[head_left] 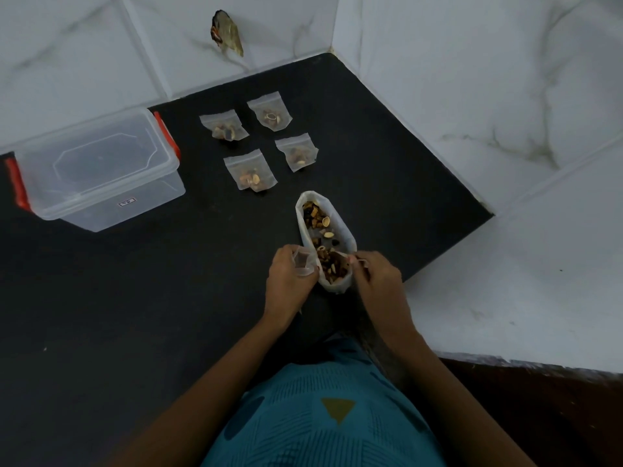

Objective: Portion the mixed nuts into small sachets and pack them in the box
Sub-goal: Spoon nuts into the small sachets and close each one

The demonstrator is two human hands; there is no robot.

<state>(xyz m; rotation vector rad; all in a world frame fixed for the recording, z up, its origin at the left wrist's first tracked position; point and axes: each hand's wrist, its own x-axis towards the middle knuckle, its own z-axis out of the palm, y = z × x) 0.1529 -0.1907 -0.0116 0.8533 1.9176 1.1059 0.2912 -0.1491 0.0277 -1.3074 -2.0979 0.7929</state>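
Observation:
An open clear bag of mixed nuts [323,230] lies on the black counter [135,298] in front of me. My left hand [290,278] holds a small empty clear sachet [303,262] at the bag's near left side. My right hand [374,278] has its fingers curled at the bag's near right rim and pinches something small there. Several filled sachets lie beyond the bag, among them one at the near left [251,171], one at the near right [297,152] and one at the far right [269,112]. A clear plastic box [97,170] with red clips stands at the left.
White marble-tiled walls [472,96] close the counter at the back and right, meeting in a corner. A dark broken patch [226,33] marks the back wall. A white ledge [522,281] runs along the right. My teal shirt [323,416] fills the bottom middle.

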